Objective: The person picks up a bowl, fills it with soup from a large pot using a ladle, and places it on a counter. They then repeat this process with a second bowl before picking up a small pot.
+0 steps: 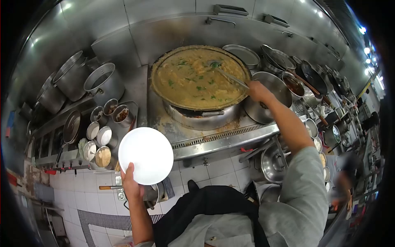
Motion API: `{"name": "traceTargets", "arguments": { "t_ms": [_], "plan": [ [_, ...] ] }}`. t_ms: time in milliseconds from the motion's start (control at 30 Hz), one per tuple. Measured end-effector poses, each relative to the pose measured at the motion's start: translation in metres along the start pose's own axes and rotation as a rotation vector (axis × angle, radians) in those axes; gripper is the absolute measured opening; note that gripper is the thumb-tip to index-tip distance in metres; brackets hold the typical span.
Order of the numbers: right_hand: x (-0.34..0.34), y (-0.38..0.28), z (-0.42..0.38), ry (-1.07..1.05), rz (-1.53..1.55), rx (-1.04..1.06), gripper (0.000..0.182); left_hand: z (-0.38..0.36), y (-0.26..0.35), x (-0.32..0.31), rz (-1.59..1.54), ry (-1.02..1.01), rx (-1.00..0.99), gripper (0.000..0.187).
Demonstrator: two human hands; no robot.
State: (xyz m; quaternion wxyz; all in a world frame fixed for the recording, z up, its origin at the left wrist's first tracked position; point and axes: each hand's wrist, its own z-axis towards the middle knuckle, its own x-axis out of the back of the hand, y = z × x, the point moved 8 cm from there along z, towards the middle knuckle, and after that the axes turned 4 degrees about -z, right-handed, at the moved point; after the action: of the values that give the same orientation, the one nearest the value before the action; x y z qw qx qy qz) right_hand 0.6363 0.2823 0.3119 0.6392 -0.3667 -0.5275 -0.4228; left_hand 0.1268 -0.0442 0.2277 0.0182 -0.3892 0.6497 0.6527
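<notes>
My left hand (131, 183) grips the lower edge of a round white plate (147, 154), thumb on top, in front of the stove. The plate's upper face is bare. My right hand (260, 91) is wrapped round the handle of a long metal ladle (233, 78). The ladle's head dips into a thick yellow-brown stew (185, 82) dotted with green herbs, so its bowl is partly hidden. A very wide pan (185, 108) holds the stew, filled close to its rim, on the steel stove.
Tall pots (105, 82) and small seasoning tins (104, 136) stand on the left. Right of the pan are a large steel pot (269, 88), a round tray (242, 54) and several woks. The stove's front edge (222, 144) runs before me. Another person (345, 177) is at far right.
</notes>
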Motion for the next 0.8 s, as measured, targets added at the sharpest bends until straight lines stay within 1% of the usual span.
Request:
{"name": "traceTargets", "arguments": {
  "t_ms": [33,133,233,333,433,533,600,667,700,767,800],
  "plan": [
    [0.015,-0.005,-0.005,0.032,0.029,0.081,0.038,0.007,0.001,0.002,0.001,0.002,0.003,0.053],
    [0.044,0.0,-0.017,0.087,0.103,0.068,0.046,0.023,0.008,-0.002,0.0,0.02,-0.001,0.054],
    [0.06,-0.001,-0.015,-0.127,0.309,-0.122,0.053,0.037,0.008,-0.009,0.01,0.034,-0.014,0.055],
    [0.058,0.012,0.011,0.013,0.207,-0.01,0.047,0.048,0.01,-0.023,0.022,0.056,-0.021,0.056],
    [0.045,0.025,0.039,0.177,0.199,0.045,0.047,0.053,0.01,-0.033,0.019,0.079,-0.047,0.057],
    [0.016,0.041,0.072,0.079,0.13,0.0,0.041,0.054,0.011,-0.04,-0.012,0.085,-0.082,0.06],
    [-0.015,0.039,0.093,-0.19,-0.272,0.181,0.035,0.054,0.013,-0.043,-0.03,0.082,-0.088,0.062],
    [-0.02,0.031,0.101,-0.31,-0.222,0.167,0.029,0.052,0.014,-0.041,-0.022,0.116,-0.121,0.062],
    [-0.018,0.031,0.1,-0.297,0.03,0.061,0.027,0.051,0.015,-0.041,-0.019,0.132,-0.137,0.063],
    [-0.012,0.032,0.097,-0.369,0.428,-0.135,0.022,0.049,0.014,-0.041,-0.024,0.146,-0.137,0.063],
    [-0.016,0.034,0.094,-0.456,0.578,-0.226,0.02,0.048,0.014,-0.04,-0.023,0.152,-0.136,0.063]
  ]
}}
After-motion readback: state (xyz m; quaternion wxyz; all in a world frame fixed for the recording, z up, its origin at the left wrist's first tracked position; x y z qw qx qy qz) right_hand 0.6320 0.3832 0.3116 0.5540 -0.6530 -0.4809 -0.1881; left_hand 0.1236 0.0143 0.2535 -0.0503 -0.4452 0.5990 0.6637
